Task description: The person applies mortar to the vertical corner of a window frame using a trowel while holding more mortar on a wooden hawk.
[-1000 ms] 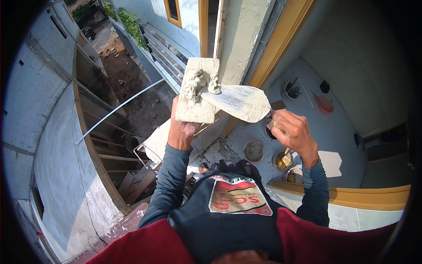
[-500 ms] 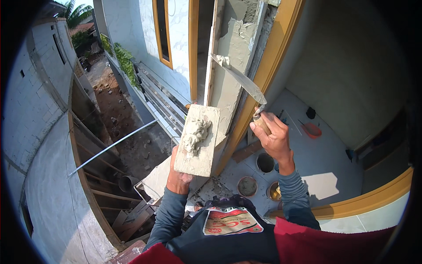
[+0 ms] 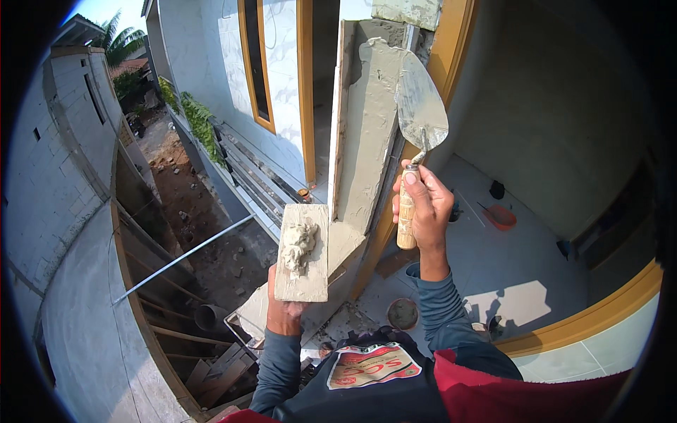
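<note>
My left hand (image 3: 283, 314) grips the lower end of a flat wooden board (image 3: 303, 252) that carries a lump of grey mortar (image 3: 298, 243). My right hand (image 3: 422, 204) is closed around the wooden handle of a steel trowel (image 3: 421, 106). The trowel's blade points upward, against the fresh grey plaster on a narrow wall pillar (image 3: 374, 134). A pale straight batten (image 3: 340, 120) runs up the pillar's left edge. The board is held just left of and below the plastered face.
Far below lie a white tiled floor (image 3: 515, 261) with a red tub (image 3: 501, 216) and round buckets (image 3: 403, 313). A yellow door frame (image 3: 458, 63) stands right of the pillar. Left is a dirt yard (image 3: 197, 211), a metal pipe (image 3: 183, 257), and a block wall (image 3: 49, 176).
My right hand has lifted the trowel from the board up to the pillar's plaster. The board in my left hand dropped lower, and the view tilted upward.
</note>
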Action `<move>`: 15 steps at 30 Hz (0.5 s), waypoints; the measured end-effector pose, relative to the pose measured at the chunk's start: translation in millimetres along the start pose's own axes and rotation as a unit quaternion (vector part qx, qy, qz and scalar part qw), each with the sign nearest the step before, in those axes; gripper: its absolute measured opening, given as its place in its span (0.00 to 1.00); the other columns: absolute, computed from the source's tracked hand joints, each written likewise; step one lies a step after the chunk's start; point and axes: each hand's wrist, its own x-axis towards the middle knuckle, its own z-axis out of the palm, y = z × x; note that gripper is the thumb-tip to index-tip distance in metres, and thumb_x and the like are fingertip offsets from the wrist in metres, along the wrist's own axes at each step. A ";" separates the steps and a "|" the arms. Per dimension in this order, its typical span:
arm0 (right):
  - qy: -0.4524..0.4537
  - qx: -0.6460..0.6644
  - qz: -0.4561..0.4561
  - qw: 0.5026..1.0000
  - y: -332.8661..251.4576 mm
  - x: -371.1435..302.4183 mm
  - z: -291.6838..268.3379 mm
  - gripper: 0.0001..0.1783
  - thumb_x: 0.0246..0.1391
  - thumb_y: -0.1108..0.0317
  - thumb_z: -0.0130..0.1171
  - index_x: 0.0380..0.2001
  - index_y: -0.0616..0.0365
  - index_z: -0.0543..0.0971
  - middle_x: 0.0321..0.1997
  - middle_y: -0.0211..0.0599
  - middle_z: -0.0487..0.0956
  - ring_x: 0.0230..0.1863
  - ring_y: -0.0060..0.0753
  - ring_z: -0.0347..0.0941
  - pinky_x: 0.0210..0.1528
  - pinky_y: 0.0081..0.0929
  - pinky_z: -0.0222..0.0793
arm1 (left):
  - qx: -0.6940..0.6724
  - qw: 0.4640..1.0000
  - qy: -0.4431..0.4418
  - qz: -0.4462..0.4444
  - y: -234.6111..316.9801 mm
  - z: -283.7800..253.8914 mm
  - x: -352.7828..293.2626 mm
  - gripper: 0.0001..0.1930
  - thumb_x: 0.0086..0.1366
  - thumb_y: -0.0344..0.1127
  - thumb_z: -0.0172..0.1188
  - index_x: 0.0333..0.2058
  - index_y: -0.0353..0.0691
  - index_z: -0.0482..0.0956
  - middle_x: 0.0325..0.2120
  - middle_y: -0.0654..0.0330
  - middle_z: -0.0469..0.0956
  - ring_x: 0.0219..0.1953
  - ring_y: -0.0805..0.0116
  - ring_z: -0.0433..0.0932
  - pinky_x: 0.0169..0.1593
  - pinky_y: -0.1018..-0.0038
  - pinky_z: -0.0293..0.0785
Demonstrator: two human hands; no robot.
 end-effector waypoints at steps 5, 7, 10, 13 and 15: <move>-0.032 0.009 -0.009 0.999 -11.2 14.1 24.7 0.17 0.63 0.62 0.57 0.47 0.66 0.78 0.27 0.31 0.76 0.19 0.16 0.71 0.18 0.18 0.68 | 0.519 0.851 0.007 0.083 2.4 10.9 3.2 0.18 0.68 0.33 0.48 0.53 0.33 0.74 0.47 0.54 0.80 0.46 0.63 0.81 0.51 0.69 0.78; -0.056 0.007 -0.011 0.998 -2.8 35.2 35.8 0.15 0.63 0.61 0.58 0.43 0.64 0.78 0.27 0.30 0.76 0.18 0.16 0.71 0.17 0.18 0.68 | 0.509 0.858 0.012 0.066 -4.6 7.7 7.3 0.16 0.65 0.29 0.51 0.51 0.32 0.75 0.46 0.56 0.81 0.44 0.66 0.81 0.49 0.72 0.77; -0.062 -0.003 0.019 0.998 14.0 51.1 45.0 0.14 0.63 0.61 0.58 0.41 0.63 0.79 0.26 0.30 0.76 0.18 0.16 0.71 0.17 0.18 0.68 | 0.451 0.888 0.033 0.085 -13.6 3.6 11.6 0.16 0.67 0.32 0.50 0.51 0.33 0.75 0.46 0.56 0.80 0.45 0.65 0.80 0.50 0.71 0.77; -0.046 0.017 0.008 0.999 16.9 41.4 42.8 0.14 0.63 0.61 0.58 0.41 0.63 0.79 0.26 0.30 0.76 0.18 0.16 0.70 0.17 0.18 0.68 | 0.108 0.993 0.047 0.027 -13.3 -5.9 14.0 0.17 0.69 0.38 0.48 0.51 0.35 0.75 0.46 0.55 0.80 0.46 0.63 0.80 0.51 0.69 0.77; -0.023 0.036 0.007 0.999 5.4 28.3 37.1 0.14 0.63 0.62 0.57 0.41 0.64 0.78 0.26 0.30 0.76 0.18 0.16 0.70 0.17 0.18 0.68 | 0.189 0.979 0.035 0.068 -13.5 -7.3 12.0 0.17 0.70 0.39 0.47 0.50 0.35 0.75 0.46 0.54 0.80 0.46 0.63 0.80 0.52 0.67 0.77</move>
